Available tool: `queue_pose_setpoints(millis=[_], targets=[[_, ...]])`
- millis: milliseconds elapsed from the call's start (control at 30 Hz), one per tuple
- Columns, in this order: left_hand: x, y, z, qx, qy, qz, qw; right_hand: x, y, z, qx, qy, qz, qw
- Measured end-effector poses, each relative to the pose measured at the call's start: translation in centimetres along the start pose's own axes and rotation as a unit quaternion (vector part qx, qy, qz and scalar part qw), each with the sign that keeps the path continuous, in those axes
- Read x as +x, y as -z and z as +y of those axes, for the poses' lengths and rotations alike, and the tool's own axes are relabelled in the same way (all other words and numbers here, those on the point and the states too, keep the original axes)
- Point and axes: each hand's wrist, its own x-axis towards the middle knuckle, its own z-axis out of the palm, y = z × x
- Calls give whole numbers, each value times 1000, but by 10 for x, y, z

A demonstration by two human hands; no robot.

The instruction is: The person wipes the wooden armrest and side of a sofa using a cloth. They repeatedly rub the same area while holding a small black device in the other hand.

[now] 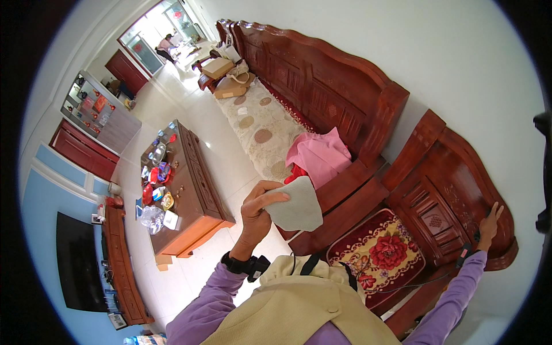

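In front of my chest, my left hand [258, 211] pinches a pale grey-green cloth pad [297, 205] by one edge, thumb on top. My right hand [489, 226] reaches far to the right and lies against the carved back [457, 185] of a dark red wooden armchair, fingers apart, near its upper edge. Whether it holds anything under the palm is hidden. A floral seat cushion [388, 254] covers the chair's seat. Each wrist wears a black strapped device, and a thin cable [409, 286] runs across the cushion towards the right one.
A long wooden sofa [315, 86] bears a pink cloth [319, 153], cardboard boxes [233, 86] and bags. Left stands a wooden coffee table [189, 194] with bowls, packets and a plastic bag [152, 218]. A television [79, 263] is on the blue wall. Another person [166, 47] bends over far back.
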Motion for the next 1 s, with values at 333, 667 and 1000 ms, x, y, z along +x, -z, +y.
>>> queue_pose_setpoints(millis=[333, 667, 1000], targets=[[-1, -5, 0, -37, 2, -31, 999, 1, -1, 2, -5, 18, 14, 1000], [-8, -9, 2, -36, 48, 1, 998, 2, 0, -1, -5, -4, -10, 1000], [-12, 7, 1, -63, 37, -53, 996, 3, 13, -2, 53, 17, -62, 997]])
